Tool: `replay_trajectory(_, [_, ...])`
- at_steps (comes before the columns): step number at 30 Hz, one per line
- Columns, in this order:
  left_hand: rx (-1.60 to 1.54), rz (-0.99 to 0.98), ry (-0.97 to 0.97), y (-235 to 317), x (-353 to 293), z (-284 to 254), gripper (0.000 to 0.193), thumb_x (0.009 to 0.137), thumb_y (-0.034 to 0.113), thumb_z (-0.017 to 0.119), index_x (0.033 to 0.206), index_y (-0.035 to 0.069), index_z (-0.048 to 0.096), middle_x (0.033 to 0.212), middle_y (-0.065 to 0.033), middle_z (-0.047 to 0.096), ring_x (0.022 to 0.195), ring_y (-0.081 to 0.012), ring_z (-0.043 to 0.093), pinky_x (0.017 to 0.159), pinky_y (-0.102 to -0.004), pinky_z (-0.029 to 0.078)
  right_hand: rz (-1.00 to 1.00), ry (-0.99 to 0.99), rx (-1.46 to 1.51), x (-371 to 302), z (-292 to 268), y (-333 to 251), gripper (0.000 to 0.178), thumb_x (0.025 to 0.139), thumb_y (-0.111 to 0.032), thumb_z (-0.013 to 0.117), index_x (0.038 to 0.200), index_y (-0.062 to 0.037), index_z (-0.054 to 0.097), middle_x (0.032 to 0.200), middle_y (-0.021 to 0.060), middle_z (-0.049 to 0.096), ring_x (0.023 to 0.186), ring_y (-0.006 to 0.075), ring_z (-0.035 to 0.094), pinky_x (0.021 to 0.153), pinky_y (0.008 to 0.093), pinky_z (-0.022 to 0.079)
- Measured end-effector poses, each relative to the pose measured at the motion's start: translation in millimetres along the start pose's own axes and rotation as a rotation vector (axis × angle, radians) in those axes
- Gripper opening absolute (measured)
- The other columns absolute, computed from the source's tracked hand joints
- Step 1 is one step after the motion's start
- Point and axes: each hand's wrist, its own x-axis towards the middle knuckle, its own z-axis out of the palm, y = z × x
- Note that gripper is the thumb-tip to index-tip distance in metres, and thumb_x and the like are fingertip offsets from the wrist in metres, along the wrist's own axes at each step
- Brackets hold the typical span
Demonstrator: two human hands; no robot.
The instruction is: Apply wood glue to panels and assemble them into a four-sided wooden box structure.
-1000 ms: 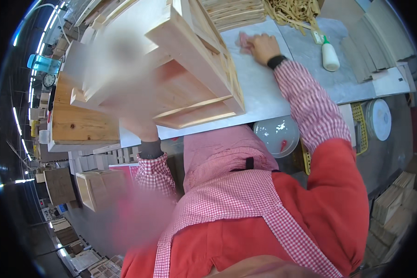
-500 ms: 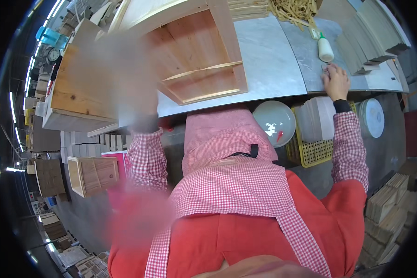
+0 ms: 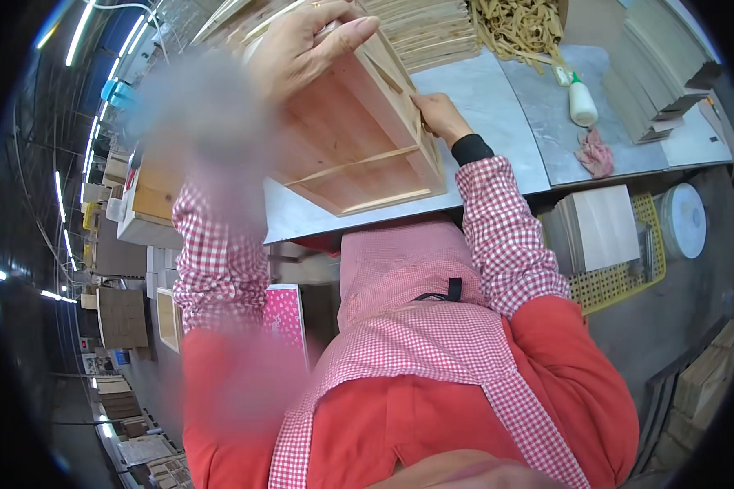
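Observation:
A pale wooden box point(image 3: 334, 130) with an open face and a thin crossbar stands tilted on the work table, left of centre. My left hand point(image 3: 314, 49) is closed over its upper edge, thumb laid along the frame. Against the box's right side my right hand point(image 3: 444, 116) is closed, its fingers curled onto the wood. To the right, on the table, lies a crumpled pink cloth point(image 3: 595, 153). Behind the cloth a white squeeze bottle point(image 3: 581, 103) with a green tip stands upright. A blurred patch covers part of my left wrist and the box's left side.
Stacked thin boards point(image 3: 652, 73) rise at the table's right end. Wood strips point(image 3: 424, 33) and curled shavings point(image 3: 518, 28) lie at the back. Below the table edge are a yellow crate point(image 3: 648, 244) holding panels and a round white lid point(image 3: 683, 220). Another wooden box point(image 3: 159, 191) is at left.
My right hand has left the pink cloth and taken hold of the box's right side. My left hand has moved up onto the box's upper edge. The box has turned, showing its right side.

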Motion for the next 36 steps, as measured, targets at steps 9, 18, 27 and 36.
replay_trajectory(9, [0.205,-0.499,-0.344,17.5,3.9,-8.5,0.030,0.097,0.029,0.051,0.103,0.004,0.067,0.112,-0.0078,0.065,0.127,-0.0257,0.048,0.104,-0.0376,0.037,-0.367,0.398,0.055,51.8,-46.3,-60.2,0.033,0.080,-0.024,0.052,0.072,0.0074,0.060,0.068,0.0283,0.056,0.067,0.0434,0.059,0.060,0.0430,0.046])
replay_trajectory(18, [0.193,-0.811,-0.224,51.1,26.8,1.7,0.025,0.091,0.027,0.059,0.094,0.003,0.066,0.091,-0.0125,0.065,0.084,-0.0230,0.063,0.076,-0.0336,0.049,-0.483,0.221,-0.059,-135.0,-20.0,-37.0,0.027,0.087,-0.014,0.054,0.068,0.0037,0.050,0.060,0.0243,0.049,0.056,0.0402,0.054,0.049,0.0396,0.038])
replay_trajectory(27, [-0.189,-0.254,0.658,34.9,-7.5,-22.2,0.017,0.094,0.015,0.058,0.098,-0.001,0.063,0.088,-0.0031,0.065,0.079,-0.0104,0.060,0.070,-0.0255,0.049,-1.142,0.371,-0.151,-106.4,-28.0,-216.4,0.013,0.090,-0.012,0.064,0.094,0.0003,0.064,0.083,0.0043,0.062,0.075,0.0101,0.056,0.065,0.0228,0.046])
replay_trajectory(36, [-0.141,-1.008,1.206,58.1,-223.8,-59.7,0.021,0.095,0.014,0.053,0.103,-0.004,0.061,0.092,-0.0038,0.065,0.084,-0.0107,0.059,0.079,-0.0258,0.048,-1.188,0.470,-0.318,-80.9,-0.1,-210.4,0.008,0.090,-0.001,0.059,0.095,0.0054,0.063,0.095,0.0145,0.067,0.083,0.0176,0.063,0.080,0.0283,0.051])
